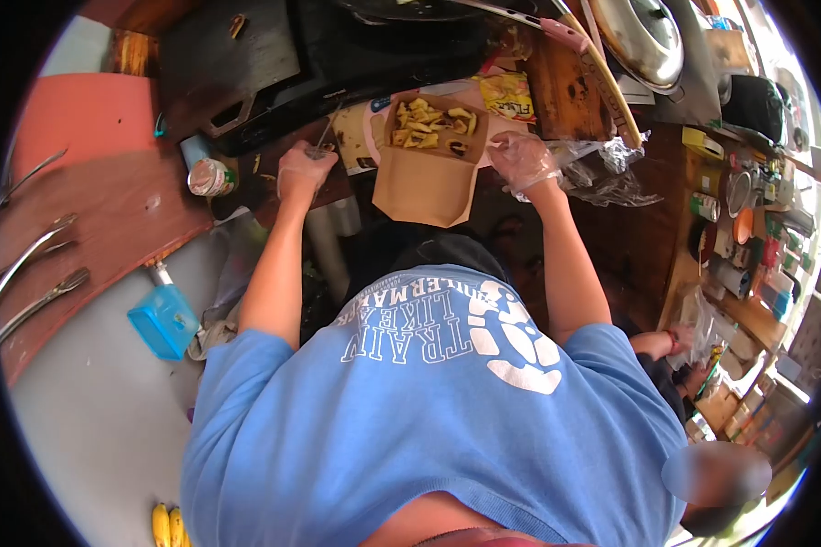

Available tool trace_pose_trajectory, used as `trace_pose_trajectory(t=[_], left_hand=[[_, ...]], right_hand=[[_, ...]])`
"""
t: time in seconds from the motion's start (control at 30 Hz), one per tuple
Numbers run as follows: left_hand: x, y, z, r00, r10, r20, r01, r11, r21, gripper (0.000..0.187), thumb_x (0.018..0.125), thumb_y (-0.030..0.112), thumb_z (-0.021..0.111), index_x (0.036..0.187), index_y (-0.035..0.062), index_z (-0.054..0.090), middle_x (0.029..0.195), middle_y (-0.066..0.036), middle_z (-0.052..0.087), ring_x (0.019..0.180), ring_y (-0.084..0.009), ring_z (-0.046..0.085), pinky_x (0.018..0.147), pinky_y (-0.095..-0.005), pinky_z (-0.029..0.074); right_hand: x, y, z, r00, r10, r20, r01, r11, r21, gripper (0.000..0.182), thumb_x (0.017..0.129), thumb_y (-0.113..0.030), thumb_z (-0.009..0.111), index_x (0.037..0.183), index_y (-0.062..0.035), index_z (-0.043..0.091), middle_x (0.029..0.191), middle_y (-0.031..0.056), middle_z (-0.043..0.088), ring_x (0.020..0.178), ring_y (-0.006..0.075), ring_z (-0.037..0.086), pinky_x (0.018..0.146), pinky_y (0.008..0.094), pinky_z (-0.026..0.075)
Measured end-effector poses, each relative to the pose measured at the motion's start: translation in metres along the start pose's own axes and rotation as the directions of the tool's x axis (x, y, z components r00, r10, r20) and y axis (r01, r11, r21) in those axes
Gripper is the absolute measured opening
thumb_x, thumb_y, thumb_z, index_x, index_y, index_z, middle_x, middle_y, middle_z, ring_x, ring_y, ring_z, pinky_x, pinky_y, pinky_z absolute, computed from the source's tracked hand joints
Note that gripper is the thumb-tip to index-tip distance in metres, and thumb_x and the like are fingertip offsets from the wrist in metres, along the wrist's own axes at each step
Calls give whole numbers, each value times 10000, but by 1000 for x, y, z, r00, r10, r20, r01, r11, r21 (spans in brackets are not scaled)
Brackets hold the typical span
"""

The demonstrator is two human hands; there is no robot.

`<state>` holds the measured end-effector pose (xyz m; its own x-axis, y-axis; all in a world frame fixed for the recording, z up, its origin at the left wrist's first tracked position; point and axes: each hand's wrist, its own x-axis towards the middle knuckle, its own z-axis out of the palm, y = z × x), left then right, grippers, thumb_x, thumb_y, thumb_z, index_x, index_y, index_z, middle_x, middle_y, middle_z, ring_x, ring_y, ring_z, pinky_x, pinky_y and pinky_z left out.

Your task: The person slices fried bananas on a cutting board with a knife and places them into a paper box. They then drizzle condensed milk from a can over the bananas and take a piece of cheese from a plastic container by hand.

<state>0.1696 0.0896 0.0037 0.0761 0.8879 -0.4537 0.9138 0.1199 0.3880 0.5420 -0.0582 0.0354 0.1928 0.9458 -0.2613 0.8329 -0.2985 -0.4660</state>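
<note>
So the box is plain brown cardboard, sitting wide open on some pale printed sheets, with its lid flopped out towards the wearer. Inside there's a loose pile of chunky yellow food pieces, a few kinda dark brown, mostly heaped at the far end. Just left of it there's a thin, shiny utensil at a slant, can't tell what kind.

Floor: smooth grey floor is shown at lower left.
Counter: a reddish-brown counter is bowed by the lens.
Shelving: wooden shelving is crowded with containers at right.
Light: white brightness is cast along the right edge.
</note>
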Motion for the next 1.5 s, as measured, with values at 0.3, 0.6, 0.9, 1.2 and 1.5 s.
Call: trace_pose_trajectory(t=[0.3, 0.6, 0.9, 1.2, 1.5], left_hand=[[-50, 120, 19, 976, 212, 49, -204, 970, -134, 628, 698, 461, 826, 1129, 22, 702, 995, -231, 735, 947, -376, 716, 843, -433, 559], [-79, 94, 9, 966, 247, -83, -259, 945, -201, 551, 801, 392, 783, 1186, 9, 688, 1056, -224, 725, 976, -392, 697, 859, -430, 543], [-113, -7, -10, 990, 43, -132, -58, 992, -115, 421, 842, 289, 745, 1126, -19, 701, 1014, -255, 713, 942, -412, 691, 860, -452, 533], [-111, -54, 19, 983, -119, -139, 74, 953, -293, 366, 910, 327, 683, 1079, 23, 568, 932, -242, 708, 922, -447, 678, 795, -518, 521], [-85, -88, 28, 965, -8, -261, -95, 920, -381, 168, 918, 54, 548, 1072, 0, 588, 904, -247, 646, 871, -455, 630, 761, -504, 496]], right_hand=[[15, -21, 1, 992, -8, 123, 26, 989, -148, 299, 885, -298, 599, 1049, -95, 747, 1034, 165, 738, 988, 339, 703, 864, 432, 554], [56, -57, 37, 902, 175, 395, -1, 915, -402, 311, 838, -158, 675, 1132, -68, 728, 1211, 170, 701, 1131, 332, 676, 935, 410, 553], [57, -58, 22, 920, 273, 281, -117, 876, -468, 321, 777, -203, 745, 1082, -105, 767, 1150, 109, 741, 1087, 288, 707, 859, 454, 580], [68, -176, 58, 945, -51, 324, 41, 998, 37, 365, 833, -316, 656, 1059, -45, 749, 1094, 210, 721, 1036, 402, 688, 924, 457, 548], [133, -223, 221, 862, -336, 380, 381, 924, -46, 375, 833, -364, 645, 968, -31, 751, 1130, 195, 714, 1052, 358, 685, 929, 431, 540]])
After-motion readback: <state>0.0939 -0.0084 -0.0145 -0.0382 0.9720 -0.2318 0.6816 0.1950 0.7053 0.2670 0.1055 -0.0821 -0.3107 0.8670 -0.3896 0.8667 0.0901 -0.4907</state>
